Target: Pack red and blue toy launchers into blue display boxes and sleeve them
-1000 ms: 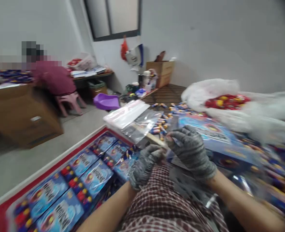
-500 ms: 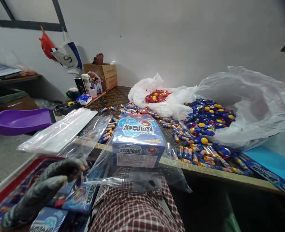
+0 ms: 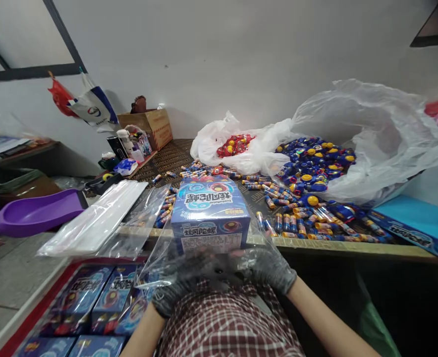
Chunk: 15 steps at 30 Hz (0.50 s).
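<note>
A blue printed box [image 3: 211, 208] rests at the table's near edge, inside a clear plastic bag [image 3: 154, 263] whose loose end hangs toward my lap. My left hand [image 3: 182, 272], in a dark grey glove, closes on that loose film below the box's left side. On the right, my gloved right hand [image 3: 269, 267] grips the film too, its fingers pointing inward under the box's front face. Film and blur partly hide the fingertips of both hands.
Small printed cylinders [image 3: 293, 223] lie strewn over the table. White plastic bags hold red toys [image 3: 236, 145] and blue toys [image 3: 315, 163]. Flat clear bags [image 3: 96, 218] are stacked at left. A tray [image 3: 22, 325] of blue boxes sits low left, beyond it a purple scoop [image 3: 40, 213].
My left hand has moved from above the tray to the bag at the box. My right hand has come into view there. The view has shifted, showing more of the tray's boxes.
</note>
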### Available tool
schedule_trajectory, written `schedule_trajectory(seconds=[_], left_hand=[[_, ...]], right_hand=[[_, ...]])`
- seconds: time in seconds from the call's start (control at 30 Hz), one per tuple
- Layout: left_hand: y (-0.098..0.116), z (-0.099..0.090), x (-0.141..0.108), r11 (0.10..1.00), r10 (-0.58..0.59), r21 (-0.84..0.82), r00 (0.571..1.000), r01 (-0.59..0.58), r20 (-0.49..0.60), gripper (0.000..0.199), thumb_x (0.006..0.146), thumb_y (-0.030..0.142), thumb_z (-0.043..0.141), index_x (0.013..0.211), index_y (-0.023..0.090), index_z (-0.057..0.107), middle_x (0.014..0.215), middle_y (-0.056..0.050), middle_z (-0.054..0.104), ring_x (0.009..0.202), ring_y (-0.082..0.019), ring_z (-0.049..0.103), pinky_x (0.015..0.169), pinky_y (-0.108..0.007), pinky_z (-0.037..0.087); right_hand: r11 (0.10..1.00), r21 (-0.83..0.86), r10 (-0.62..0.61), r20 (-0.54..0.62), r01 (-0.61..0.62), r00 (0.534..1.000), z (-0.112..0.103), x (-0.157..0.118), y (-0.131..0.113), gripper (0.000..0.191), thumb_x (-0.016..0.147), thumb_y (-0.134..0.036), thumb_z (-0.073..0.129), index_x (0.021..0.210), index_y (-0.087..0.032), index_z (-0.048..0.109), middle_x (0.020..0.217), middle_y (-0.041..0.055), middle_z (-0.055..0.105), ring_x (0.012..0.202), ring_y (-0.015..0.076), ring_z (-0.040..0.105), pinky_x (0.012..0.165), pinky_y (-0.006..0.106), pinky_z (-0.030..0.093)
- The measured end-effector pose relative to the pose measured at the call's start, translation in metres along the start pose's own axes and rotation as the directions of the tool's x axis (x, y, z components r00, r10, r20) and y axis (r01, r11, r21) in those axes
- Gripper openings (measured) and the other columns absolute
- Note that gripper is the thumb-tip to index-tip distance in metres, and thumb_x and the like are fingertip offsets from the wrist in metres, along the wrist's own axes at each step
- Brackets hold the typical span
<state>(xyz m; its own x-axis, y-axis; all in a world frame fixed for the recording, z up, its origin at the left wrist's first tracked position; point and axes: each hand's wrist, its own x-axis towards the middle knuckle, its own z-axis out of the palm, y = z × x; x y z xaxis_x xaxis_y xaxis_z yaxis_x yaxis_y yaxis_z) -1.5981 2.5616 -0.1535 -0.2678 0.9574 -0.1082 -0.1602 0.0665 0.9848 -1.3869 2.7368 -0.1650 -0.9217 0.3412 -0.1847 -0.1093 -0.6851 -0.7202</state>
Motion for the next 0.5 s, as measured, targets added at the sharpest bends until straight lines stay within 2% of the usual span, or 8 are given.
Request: schedule_trajectory(seconds=[0.03, 0.07, 0.17, 0.23, 0.3, 0.37, 0.43, 0.5], left_hand=[[0.005, -0.006, 0.003, 0.998, 0.036, 0.045, 0.999, -0.034, -0.029, 0.064, 0.093, 0.042, 0.018, 0.099, 0.012, 0.074, 0.127, -0.013, 0.063, 0.111, -0.021, 0.064, 0.092, -0.036, 0.051], [0.011, -0.014, 0.004, 0.997, 0.079, 0.027, 0.994, -0.077, -0.071, 0.060, 0.092, 0.044, 0.021, 0.102, 0.017, 0.074, 0.129, -0.009, 0.063, 0.114, -0.020, 0.063, 0.094, -0.036, 0.051], [0.028, -0.041, 0.004, 0.970, 0.187, -0.115, 0.960, -0.214, -0.211, 0.039, 0.086, 0.050, 0.043, 0.098, 0.029, 0.073, 0.118, -0.001, 0.070, 0.114, -0.022, 0.062, 0.098, -0.039, 0.049], [0.036, -0.054, -0.002, 0.958, 0.217, -0.130, 0.943, -0.255, -0.252, 0.024, 0.079, 0.045, 0.058, 0.089, 0.028, 0.073, 0.103, -0.001, 0.074, 0.105, -0.023, 0.066, 0.093, -0.037, 0.052], [0.040, -0.064, -0.009, 0.966, 0.212, -0.087, 0.940, -0.243, -0.269, 0.013, 0.070, 0.033, 0.071, 0.077, 0.023, 0.069, 0.084, -0.001, 0.073, 0.084, -0.020, 0.067, 0.079, -0.032, 0.055], [0.041, -0.074, -0.014, 0.982, 0.186, 0.041, 0.942, -0.182, -0.281, 0.019, 0.062, 0.025, 0.078, 0.065, 0.019, 0.061, 0.066, 0.001, 0.066, 0.064, -0.015, 0.060, 0.064, -0.026, 0.051], [0.041, -0.087, -0.013, 0.972, 0.177, 0.207, 0.926, -0.111, -0.333, 0.030, 0.057, 0.027, 0.081, 0.059, 0.017, 0.052, 0.059, 0.003, 0.060, 0.055, -0.012, 0.054, 0.056, -0.025, 0.046], [0.041, -0.101, -0.007, 0.944, 0.218, 0.322, 0.880, -0.079, -0.423, 0.037, 0.054, 0.032, 0.081, 0.058, 0.018, 0.047, 0.057, 0.004, 0.055, 0.055, -0.012, 0.052, 0.055, -0.025, 0.045]], right_hand=[[0.999, 0.045, -0.026, 0.011, 0.026, 1.000, 0.008, 0.003, -0.008, 0.062, 0.075, -0.073, 0.056, 0.090, -0.015, 0.072, 0.097, 0.0124, 0.071, 0.078, 0.0233, 0.067, 0.076, 0.038, 0.055], [0.992, 0.093, -0.088, -0.003, 0.088, 0.996, 0.014, 0.003, -0.017, 0.049, 0.074, -0.066, 0.064, 0.082, -0.018, 0.072, 0.093, 0.0082, 0.072, 0.083, 0.0222, 0.067, 0.080, 0.037, 0.054], [0.943, 0.081, -0.310, -0.147, 0.324, 0.939, 0.016, -0.012, -0.034, 0.030, 0.062, -0.041, 0.083, 0.057, -0.021, 0.061, 0.073, -0.0012, 0.069, 0.078, 0.0169, 0.065, 0.081, 0.030, 0.053], [0.930, -0.147, -0.358, -0.157, 0.336, 0.921, 0.008, -0.024, -0.032, 0.027, 0.063, -0.036, 0.083, 0.059, -0.020, 0.061, 0.069, -0.0003, 0.067, 0.072, 0.0155, 0.063, 0.075, 0.029, 0.053], [0.871, -0.414, -0.352, -0.151, 0.265, 0.924, -0.004, -0.027, -0.022, 0.026, 0.067, -0.038, 0.079, 0.065, -0.018, 0.062, 0.066, 0.0026, 0.066, 0.064, 0.0152, 0.061, 0.065, 0.028, 0.051], [0.804, -0.559, -0.380, -0.221, 0.202, 0.898, -0.016, -0.021, -0.009, 0.031, 0.065, -0.042, 0.077, 0.062, -0.018, 0.057, 0.060, 0.0030, 0.063, 0.056, 0.0151, 0.058, 0.055, 0.027, 0.047], [0.774, -0.611, -0.459, -0.363, 0.165, 0.811, -0.027, -0.010, -0.001, 0.035, 0.057, -0.043, 0.077, 0.060, -0.020, 0.050, 0.054, -0.0003, 0.057, 0.048, 0.0145, 0.055, 0.048, 0.026, 0.043], [0.719, -0.677, -0.565, -0.440, 0.156, 0.698, -0.036, 0.003, 0.001, 0.034, 0.055, -0.043, 0.074, 0.064, -0.022, 0.048, 0.051, -0.0039, 0.052, 0.042, 0.0138, 0.051, 0.043, 0.026, 0.040]])
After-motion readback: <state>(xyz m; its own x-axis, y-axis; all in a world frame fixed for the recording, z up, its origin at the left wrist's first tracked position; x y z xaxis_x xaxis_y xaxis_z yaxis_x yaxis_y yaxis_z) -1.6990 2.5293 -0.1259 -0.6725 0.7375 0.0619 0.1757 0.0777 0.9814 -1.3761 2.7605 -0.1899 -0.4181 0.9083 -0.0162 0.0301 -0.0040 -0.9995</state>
